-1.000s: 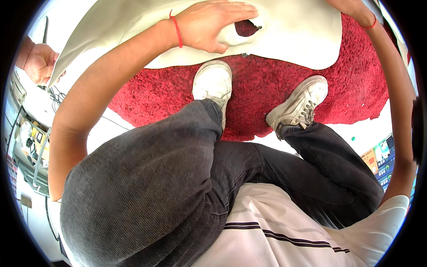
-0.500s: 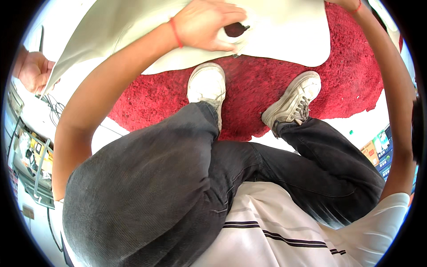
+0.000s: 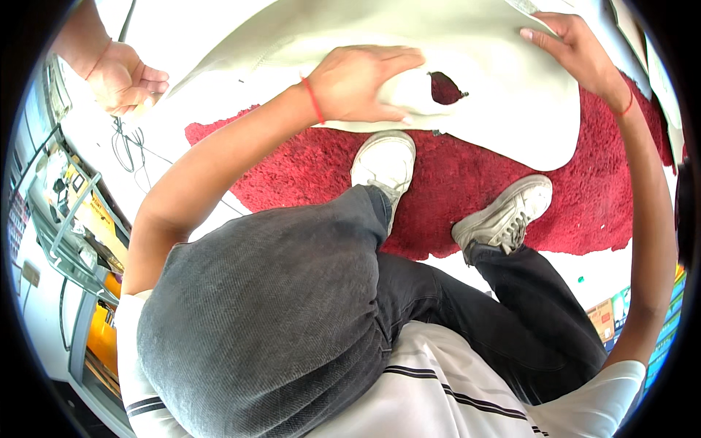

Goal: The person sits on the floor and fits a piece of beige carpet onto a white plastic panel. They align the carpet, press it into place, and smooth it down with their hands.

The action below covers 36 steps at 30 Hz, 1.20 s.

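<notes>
A large, smooth, cream-coloured flexible sheet (image 3: 504,95) curves across the upper part of the head view, its near edge over a red rug. My left hand (image 3: 365,84) lies on it with thumb and fingers apart, just left of an oval hole (image 3: 444,88) that has a small dark bit at its rim. At the upper right, my right hand (image 3: 580,55) pinches the sheet's edge, thumb on top and the other fingers partly hidden. Another person's hand (image 3: 124,77) is at the sheet's left edge, fingers curled against it.
The shaggy red rug (image 3: 431,219) lies under my shoes (image 3: 385,164) on a white floor. Thin dark cables (image 3: 130,146) run along the floor at left. A metal rack (image 3: 73,219) with assorted items stands farther left; coloured boxes (image 3: 602,319) sit at lower right.
The whole view has shifted, so the sheet and shoes appear lower and farther right. My left hand sits farther left of the hole. My right hand, mostly cut off before, now shows fully.
</notes>
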{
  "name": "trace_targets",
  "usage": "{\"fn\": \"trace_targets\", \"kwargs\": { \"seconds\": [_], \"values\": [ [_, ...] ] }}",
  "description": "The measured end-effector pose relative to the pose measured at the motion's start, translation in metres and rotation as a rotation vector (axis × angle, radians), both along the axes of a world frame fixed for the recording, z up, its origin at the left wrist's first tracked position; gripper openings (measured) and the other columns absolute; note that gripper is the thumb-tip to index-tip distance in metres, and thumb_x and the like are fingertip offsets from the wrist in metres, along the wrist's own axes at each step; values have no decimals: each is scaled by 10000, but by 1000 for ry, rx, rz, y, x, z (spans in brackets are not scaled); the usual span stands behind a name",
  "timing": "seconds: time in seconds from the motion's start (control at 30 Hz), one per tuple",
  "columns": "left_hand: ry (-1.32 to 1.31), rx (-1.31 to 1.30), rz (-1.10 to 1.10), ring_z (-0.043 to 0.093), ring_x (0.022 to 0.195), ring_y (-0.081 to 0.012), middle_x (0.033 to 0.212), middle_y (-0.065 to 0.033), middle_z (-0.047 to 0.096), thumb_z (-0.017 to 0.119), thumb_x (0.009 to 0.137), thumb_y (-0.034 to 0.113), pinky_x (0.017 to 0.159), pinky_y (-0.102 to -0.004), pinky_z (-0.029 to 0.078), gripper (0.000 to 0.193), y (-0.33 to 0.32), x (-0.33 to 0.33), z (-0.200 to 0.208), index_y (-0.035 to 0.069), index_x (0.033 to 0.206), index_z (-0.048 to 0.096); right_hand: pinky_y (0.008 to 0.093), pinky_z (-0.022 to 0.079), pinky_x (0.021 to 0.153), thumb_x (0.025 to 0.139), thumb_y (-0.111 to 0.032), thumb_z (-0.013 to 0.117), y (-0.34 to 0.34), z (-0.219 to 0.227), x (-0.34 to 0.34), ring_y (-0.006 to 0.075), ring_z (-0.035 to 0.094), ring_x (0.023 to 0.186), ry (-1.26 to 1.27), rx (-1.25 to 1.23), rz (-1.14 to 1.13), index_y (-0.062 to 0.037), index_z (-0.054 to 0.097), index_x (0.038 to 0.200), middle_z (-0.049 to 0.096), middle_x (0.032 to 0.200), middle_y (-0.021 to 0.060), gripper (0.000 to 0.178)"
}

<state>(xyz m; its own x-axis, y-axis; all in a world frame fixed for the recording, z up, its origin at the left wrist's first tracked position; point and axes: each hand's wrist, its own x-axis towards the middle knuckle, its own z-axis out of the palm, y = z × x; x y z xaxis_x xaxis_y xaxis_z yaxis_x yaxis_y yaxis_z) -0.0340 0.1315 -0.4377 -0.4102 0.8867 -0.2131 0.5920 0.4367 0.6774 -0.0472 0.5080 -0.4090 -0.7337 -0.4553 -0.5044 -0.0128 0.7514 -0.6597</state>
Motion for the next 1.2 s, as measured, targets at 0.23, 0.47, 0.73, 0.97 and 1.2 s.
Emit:
{"fn": "trace_targets", "kwargs": {
  "seconds": [0.23, 0.47, 0.73, 0.97, 1.2],
  "values": [
    [120, 22, 150, 648, 1249, -333, 1356, -178, 664, 880, 741, 469, 1065, -417, 523, 823, -24, 17, 4, 39, 1388, 606, 364, 544, 841, 1041, -297, 650, -16, 16, 0, 192, 676, 852, 29, 138, -30, 56, 700, 1116, 716, 956, 156, 364],
    [89, 191, 247, 658, 1231, -310, 1316, -146, 690, 811, 814, 481, 1071, -407, 514, 647, 24, 38, -3, 21, 1249, 676, 366, 482, 1007, 949, -225, 756, -15, 12, -2, 245, 647, 981, 230, 59, -43, 56, 708, 1150, 713, 1156, 157, 348],
    [184, 59, 316, 669, 1220, -299, 1266, -136, 720, 802, 840, 495, 1057, -420, 519, 627, -32, 30, 0, 28, 1245, 701, 384, 389, 1144, 930, -261, 756, -11, 0, -14, 223, 520, 1261, 269, -54, 3, -2, 769, 1099, 532, 1507, 50, 310],
    [110, 213, 291, 690, 1193, -284, 1267, -103, 730, 842, 805, 456, 980, -401, 566, 572, 18, 37, -12, 74, 1216, 733, 321, 370, 1166, 1035, -526, 567, 7, -24, -41, 196, 511, 1375, -298, -270, -306, -32, 745, 1226, 545, 1512, 55, 559],
    [-19, 210, 262, 666, 1236, -270, 1293, -74, 724, 775, 846, 537, 1034, -391, 540, 586, -3, 29, -11, 79, 1211, 743, 282, 360, 1176, 1110, -365, 481, 23, -48, -59, 127, 517, 1335, -415, -491, -430, -33, 582, 1417, 598, 1399, 54, 464]
  ]
}}
